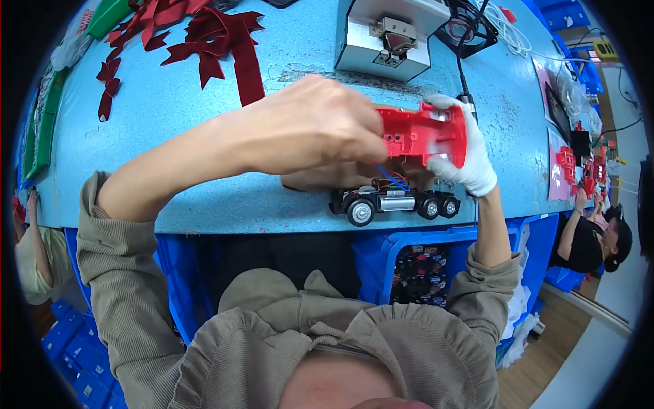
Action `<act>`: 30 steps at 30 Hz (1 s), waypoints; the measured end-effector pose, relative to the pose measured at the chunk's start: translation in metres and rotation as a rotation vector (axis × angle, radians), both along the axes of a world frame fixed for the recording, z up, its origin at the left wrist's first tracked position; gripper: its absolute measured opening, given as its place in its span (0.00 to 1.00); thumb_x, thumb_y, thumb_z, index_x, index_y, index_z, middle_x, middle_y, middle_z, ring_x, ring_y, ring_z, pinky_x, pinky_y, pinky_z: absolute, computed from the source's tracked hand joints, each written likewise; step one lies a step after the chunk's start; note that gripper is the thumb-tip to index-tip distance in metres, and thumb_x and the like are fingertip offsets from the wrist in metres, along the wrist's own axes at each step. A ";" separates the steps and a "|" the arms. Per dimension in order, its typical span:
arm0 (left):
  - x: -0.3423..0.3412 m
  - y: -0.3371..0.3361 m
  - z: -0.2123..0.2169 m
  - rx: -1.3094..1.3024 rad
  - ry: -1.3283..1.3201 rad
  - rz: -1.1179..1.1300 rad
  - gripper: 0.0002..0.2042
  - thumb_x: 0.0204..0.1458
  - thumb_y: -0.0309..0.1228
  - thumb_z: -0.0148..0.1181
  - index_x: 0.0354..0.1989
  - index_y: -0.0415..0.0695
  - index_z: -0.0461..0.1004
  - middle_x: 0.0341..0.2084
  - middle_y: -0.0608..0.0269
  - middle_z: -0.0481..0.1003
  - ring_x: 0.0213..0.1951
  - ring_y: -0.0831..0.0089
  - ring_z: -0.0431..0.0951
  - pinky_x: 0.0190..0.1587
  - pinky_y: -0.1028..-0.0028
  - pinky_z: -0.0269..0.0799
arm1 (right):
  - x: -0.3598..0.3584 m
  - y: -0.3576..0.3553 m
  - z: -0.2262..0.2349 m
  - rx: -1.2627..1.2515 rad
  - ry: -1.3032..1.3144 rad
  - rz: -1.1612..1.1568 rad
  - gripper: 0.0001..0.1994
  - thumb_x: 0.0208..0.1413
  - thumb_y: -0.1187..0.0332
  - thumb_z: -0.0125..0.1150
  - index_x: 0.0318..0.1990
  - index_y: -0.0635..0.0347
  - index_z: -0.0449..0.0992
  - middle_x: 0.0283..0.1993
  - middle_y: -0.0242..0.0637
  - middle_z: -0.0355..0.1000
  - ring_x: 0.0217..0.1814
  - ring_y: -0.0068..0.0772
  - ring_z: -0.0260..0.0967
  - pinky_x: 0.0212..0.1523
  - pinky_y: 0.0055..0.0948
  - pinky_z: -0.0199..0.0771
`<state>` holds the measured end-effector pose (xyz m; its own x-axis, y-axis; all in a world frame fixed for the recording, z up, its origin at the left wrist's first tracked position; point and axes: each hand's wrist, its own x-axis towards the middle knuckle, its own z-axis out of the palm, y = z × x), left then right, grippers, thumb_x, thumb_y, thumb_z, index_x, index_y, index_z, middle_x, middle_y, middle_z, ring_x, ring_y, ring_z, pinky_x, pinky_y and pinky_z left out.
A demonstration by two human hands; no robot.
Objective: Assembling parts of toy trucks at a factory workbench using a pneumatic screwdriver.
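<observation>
My gloved right hand [473, 153] grips the right end of a red plastic toy truck body shell [422, 133], fingers and thumb on opposite sides. Its hollow inside, with small posts and holes, faces up. My bare left hand [327, 126] is closed at the shell's left end; its fingertips are hidden, so what they pinch does not show. Just beneath stands a black toy truck chassis [395, 203] with silver-hubbed wheels and a silver tank. Blue and red wires [394, 180] rise from the chassis toward the shell.
Beyond the shell stand a white box-shaped device with a metal clamp [392, 41] and a black fan [466, 31]. A black cord hangs near my right hand. Dark red ribbon bows [211, 37] lie far left. Below the bench edge, a blue bin [381, 273] holds several dark chassis. Other people work at both sides.
</observation>
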<state>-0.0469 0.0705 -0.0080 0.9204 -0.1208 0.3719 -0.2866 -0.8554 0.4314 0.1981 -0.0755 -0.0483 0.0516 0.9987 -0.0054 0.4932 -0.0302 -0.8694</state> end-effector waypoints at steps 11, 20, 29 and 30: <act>0.062 -0.007 -0.040 0.018 0.134 0.237 0.09 0.38 0.26 0.60 0.31 0.39 0.76 0.34 0.53 0.74 0.37 0.61 0.74 0.37 0.66 0.73 | 0.054 -0.039 -0.053 -0.094 -0.517 -0.663 0.30 0.47 0.69 0.60 0.58 0.62 0.56 0.49 0.41 0.63 0.48 0.30 0.62 0.49 0.32 0.64; 0.079 0.001 -0.011 -0.044 0.676 0.179 0.14 0.39 0.29 0.61 0.37 0.41 0.75 0.37 0.49 0.75 0.40 0.56 0.77 0.36 0.64 0.74 | 0.093 -0.042 -0.016 -0.130 0.087 -0.734 0.22 0.46 0.69 0.61 0.49 0.65 0.65 0.33 0.33 0.68 0.28 0.23 0.64 0.30 0.25 0.67; 0.070 0.000 -0.028 -0.069 0.472 0.179 0.13 0.33 0.23 0.63 0.31 0.35 0.73 0.31 0.46 0.74 0.36 0.54 0.76 0.35 0.63 0.73 | 0.085 0.018 0.133 0.548 0.826 -0.139 0.21 0.49 0.56 0.57 0.44 0.64 0.69 0.29 0.33 0.68 0.26 0.23 0.63 0.27 0.24 0.61; 0.068 0.001 -0.026 -0.067 0.470 0.163 0.13 0.32 0.23 0.63 0.30 0.36 0.73 0.31 0.46 0.74 0.36 0.53 0.76 0.35 0.63 0.73 | 0.067 0.034 0.135 0.572 0.841 -0.051 0.26 0.49 0.48 0.55 0.45 0.64 0.70 0.27 0.33 0.68 0.22 0.24 0.60 0.23 0.23 0.60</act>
<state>0.0212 0.0712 -0.0340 0.9951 0.0486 -0.0858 0.0873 -0.8388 0.5374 0.2654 -0.0415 0.0867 0.2938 0.8597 0.4179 -0.2749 0.4947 -0.8244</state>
